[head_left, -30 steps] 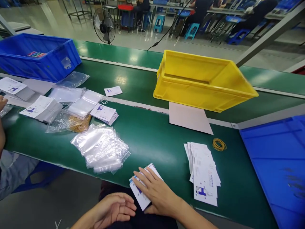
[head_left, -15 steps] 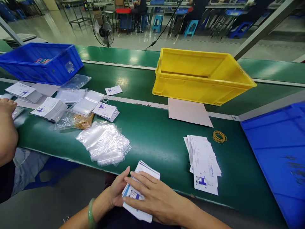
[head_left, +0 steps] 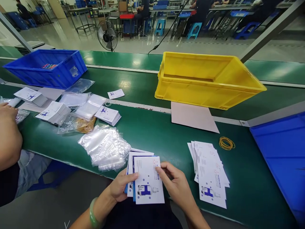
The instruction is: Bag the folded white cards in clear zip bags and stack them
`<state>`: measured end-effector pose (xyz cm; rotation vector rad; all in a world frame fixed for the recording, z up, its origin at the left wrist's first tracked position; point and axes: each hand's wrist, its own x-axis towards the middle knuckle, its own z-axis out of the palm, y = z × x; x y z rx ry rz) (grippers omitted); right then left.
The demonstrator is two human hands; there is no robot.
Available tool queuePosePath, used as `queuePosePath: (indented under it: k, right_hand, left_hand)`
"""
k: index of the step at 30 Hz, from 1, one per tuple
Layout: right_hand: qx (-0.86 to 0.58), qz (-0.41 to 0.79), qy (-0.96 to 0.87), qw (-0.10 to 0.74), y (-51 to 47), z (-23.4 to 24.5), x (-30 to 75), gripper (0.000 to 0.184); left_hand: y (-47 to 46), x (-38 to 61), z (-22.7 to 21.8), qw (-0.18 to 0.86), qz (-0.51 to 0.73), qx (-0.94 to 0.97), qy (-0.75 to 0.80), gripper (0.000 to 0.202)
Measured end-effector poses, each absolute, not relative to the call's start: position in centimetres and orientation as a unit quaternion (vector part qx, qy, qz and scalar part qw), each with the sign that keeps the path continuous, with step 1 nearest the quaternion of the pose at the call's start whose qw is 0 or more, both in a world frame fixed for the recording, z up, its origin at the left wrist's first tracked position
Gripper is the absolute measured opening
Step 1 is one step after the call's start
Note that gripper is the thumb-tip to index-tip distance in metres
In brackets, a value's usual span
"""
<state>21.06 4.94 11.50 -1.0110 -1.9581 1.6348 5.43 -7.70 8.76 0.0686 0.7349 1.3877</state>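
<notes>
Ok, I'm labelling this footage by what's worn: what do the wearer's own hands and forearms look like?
The left hand is ungloved, with a smooth, pale green bangle around its wrist. The right hand is ungloved too, and I see nothing worn on that wrist. No sleeves show on either forearm.

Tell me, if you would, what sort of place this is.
Probably a factory packing area: bags and cards lie on a long bench, and people sit in the background.

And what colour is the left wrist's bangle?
The bangle is pale green, clearest in the head view.
</notes>
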Motion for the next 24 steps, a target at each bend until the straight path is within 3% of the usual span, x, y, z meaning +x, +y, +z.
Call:
queuePosePath:
  k: [7, 11, 20, 24]
  right_hand:
    - [-0.415, 0.713, -0.519, 0.221, 7.7, 10.5, 21.9, 0.038]
    - [-0.403, 0.717, -0.537, 0.187, 6.7, 10.3, 20.3, 0.036]
    - [-0.473, 0.599, -0.620, 0.182, 9.1, 10.1, 22.6, 0.042]
    - [-0.497, 0.392, -0.737, 0.237, 10.1, 8.2, 22.6, 0.054]
  left_hand:
    - [-8.2, 3.4, 8.6, 0.668, 0.661, -0.004, 0.340, 0.042]
    - [-7.3, 3.9, 8.7, 0.664, 0.654, 0.020, 0.361, 0.043]
    - [-6.9, 2.8, 8.5, 0.645, 0.665, -0.047, 0.372, 0.037]
    - [-7.4, 1.5, 8.3, 0.619, 0.683, -0.075, 0.380, 0.034]
